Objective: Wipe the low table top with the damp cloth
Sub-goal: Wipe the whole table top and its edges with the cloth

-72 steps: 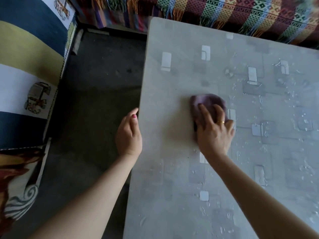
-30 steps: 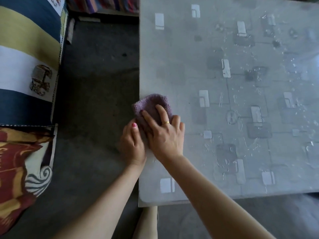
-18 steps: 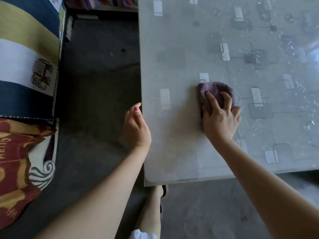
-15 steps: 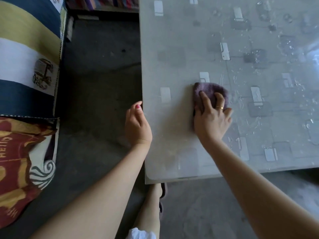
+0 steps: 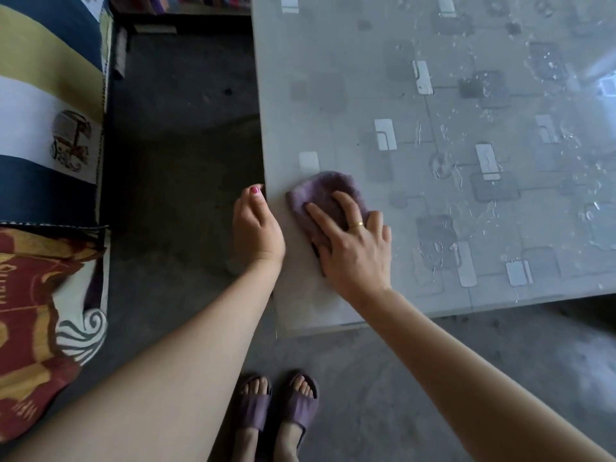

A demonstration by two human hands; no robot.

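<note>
R hand's fingers (image 5: 328,215) were spread flat, pressing down on the purple cloth (image 5: 325,191), not gripping it so much as pinning it w/ the palm. Gold ring on one finger. The right hand (image 5: 355,248) sat near the table's left edge, close to the near corner. About half a sec earlier the cloth was further in toward the middle, so she'd dragged it back to the edge, basically a sideways stroke, same as the pass a sec before that.

Left hand (image 5: 256,228) was curled loosely at the table edge, fingers partly hidden under the rim so can't really tell if it was gripping, prob just steadying. Holding nothing else afaict.

The low table (image 5: 333,78) looked matte and dry-ish on the left strip, but the right half still had droplets and streaks all over. So imo one strip done, lots of top left to wipe.

Purple slippers (image 5: 278,405) on the concrete floor (image 5: 183,161), patterned cushions (image 5: 43,128) off to the left.
</note>
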